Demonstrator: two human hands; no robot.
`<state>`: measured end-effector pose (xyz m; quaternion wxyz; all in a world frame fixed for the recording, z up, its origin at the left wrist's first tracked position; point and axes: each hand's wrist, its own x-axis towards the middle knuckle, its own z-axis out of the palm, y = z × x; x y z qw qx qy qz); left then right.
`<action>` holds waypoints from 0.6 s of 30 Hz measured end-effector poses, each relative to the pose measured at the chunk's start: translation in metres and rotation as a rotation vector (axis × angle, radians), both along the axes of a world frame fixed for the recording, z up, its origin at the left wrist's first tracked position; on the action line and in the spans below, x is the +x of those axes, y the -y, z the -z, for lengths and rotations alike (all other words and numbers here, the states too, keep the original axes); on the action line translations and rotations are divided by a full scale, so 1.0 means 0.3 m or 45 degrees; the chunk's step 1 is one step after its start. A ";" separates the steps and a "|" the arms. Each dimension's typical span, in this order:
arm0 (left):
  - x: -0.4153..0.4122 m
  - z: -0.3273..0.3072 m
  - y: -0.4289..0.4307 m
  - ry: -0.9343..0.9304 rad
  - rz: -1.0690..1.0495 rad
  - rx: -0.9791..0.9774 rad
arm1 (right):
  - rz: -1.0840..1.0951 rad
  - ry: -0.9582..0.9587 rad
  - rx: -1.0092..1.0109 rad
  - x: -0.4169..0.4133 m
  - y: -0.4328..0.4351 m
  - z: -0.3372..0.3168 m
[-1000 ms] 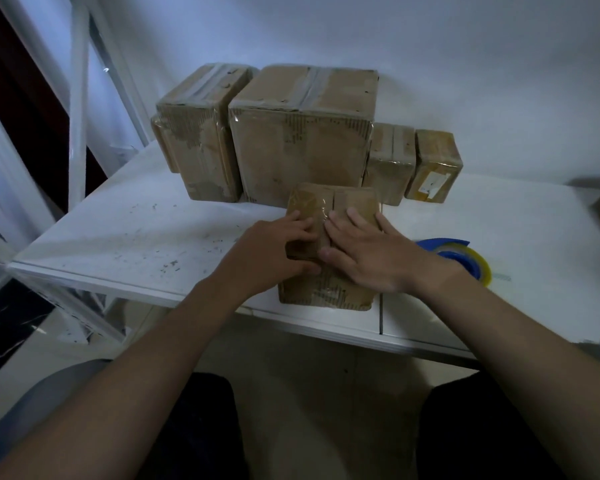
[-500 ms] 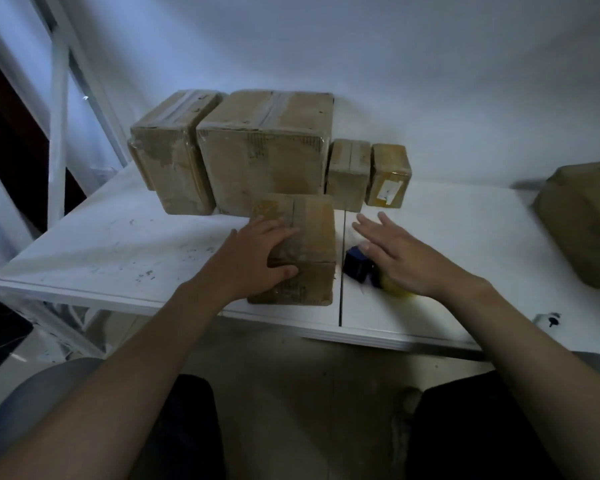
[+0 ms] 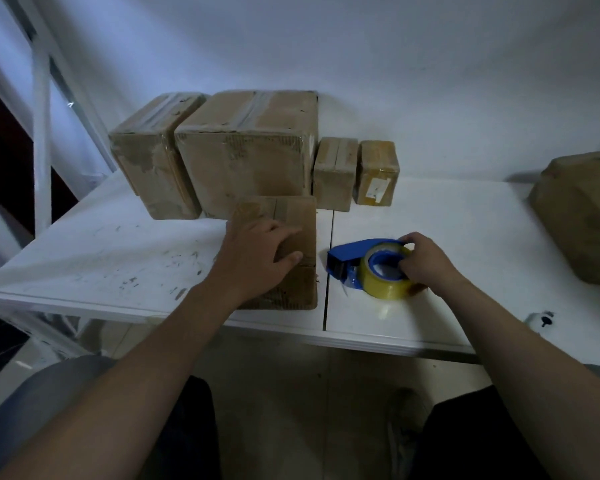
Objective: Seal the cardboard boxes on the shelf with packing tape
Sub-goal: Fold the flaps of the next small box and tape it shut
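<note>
A small cardboard box (image 3: pixel 297 220) lies near the front edge of the white shelf (image 3: pixel 118 244). My left hand (image 3: pixel 257 254) rests flat on top of it, thumb along its right side. Just right of the box sits a blue tape dispenser (image 3: pixel 347 258) carrying a yellowish roll of packing tape (image 3: pixel 381 282). My right hand (image 3: pixel 426 261) grips the roll, fingers curled over its top and into the blue core.
Four more taped boxes stand along the back wall: a tall one (image 3: pixel 153 157), a large one (image 3: pixel 250 150), and two small ones (image 3: pixel 335 174) (image 3: pixel 376 173). A crumpled brown parcel (image 3: pixel 579 216) sits at the right. White shelf posts (image 3: pixel 40 116) rise at the left.
My right hand left the box top, swung right and took hold of the tape roll. My left hand stayed on the box. The camera view shifted right and up.
</note>
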<state>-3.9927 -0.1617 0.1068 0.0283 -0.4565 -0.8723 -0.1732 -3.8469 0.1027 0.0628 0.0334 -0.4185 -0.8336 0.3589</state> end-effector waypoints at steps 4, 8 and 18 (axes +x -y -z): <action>0.005 -0.018 -0.025 0.047 -0.040 0.103 | 0.116 -0.233 -0.247 0.017 0.023 -0.071; 0.011 -0.056 -0.043 0.066 -0.070 0.299 | 0.097 -0.526 -0.366 0.045 0.080 -0.201; 0.024 -0.143 -0.077 1.002 -0.327 0.613 | -0.092 -0.957 -0.341 0.092 0.193 -0.399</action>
